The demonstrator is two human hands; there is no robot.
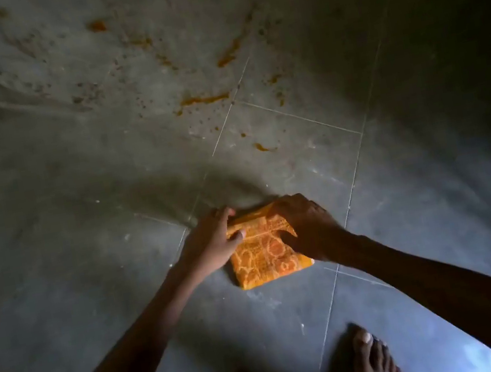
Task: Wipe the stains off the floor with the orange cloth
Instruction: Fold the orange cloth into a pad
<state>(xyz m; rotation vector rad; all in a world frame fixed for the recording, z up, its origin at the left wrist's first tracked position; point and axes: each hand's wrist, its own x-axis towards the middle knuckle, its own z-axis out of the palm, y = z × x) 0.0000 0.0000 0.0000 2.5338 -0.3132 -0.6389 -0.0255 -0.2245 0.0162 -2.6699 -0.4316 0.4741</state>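
The floor (78,215) carries orange stains (204,99) across its far half. The folded cloth (266,254) lies flat, near centre, apart from them. The left hand (211,241) and right hand (306,224) each grip its far edge, fingers curled over, thumb on top. Step in hand: readying the cloth. Next: move it far onto the stains and rub

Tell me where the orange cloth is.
In the head view the orange cloth lies folded on the floor just below centre, the left hand and right hand holding its far edge, short of the stains.
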